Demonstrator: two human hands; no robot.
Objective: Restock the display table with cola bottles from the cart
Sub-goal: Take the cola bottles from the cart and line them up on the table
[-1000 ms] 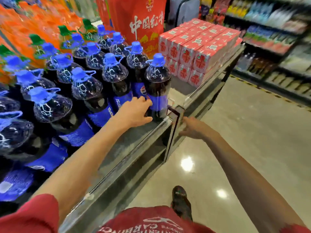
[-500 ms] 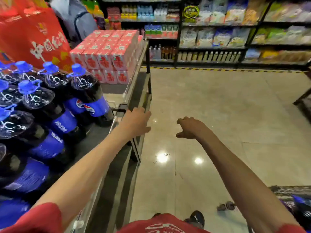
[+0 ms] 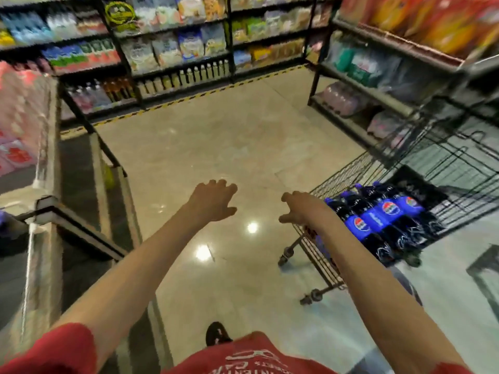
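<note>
Stock: bottles (image 3: 378,217) lay flat in cart (image 3: 339,175), caps far-left, just right of right hand (image 3: 299,209), the nearer. Fingers: left hand (image 3: 213,202) spread, right loosely curled, both empty.

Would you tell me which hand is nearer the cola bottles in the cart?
Right. The right hand is just beside the cola bottles; the left hand is farther off, over the floor.

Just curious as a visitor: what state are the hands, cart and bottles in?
left hand: open, fingers spread, holding nothing.
right hand: loosely curled, holding nothing.
cola bottles: capped, lying on their sides in the cart.
cart: standing on the floor, partly loaded.
</note>
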